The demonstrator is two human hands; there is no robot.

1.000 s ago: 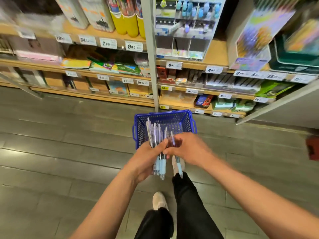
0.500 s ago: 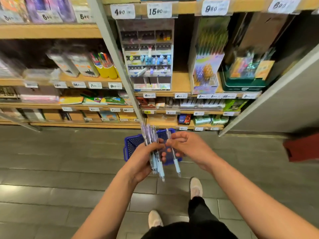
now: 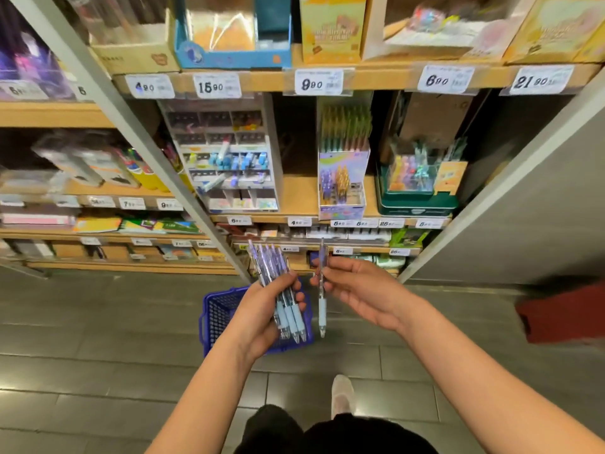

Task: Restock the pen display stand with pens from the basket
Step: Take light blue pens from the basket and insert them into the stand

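Grey tiles (image 3: 98,339) bear a blue basket (image 3: 222,309) before wooden shelves (image 3: 301,194); left hand (image 3: 262,316) grips pens (image 3: 268,260), right hand (image 3: 360,293) pinches one pen (image 3: 322,309).

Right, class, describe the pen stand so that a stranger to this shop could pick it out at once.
Find the grey post that slants across the shelves; the stand sits just right of it, under the 15.90 tag. Unlike the printed box to its right, it is clear plastic split into rows of small slots, some holding blue-topped pens.

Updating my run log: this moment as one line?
left hand grips pen bundle | right hand pinches one pen | basket on floor
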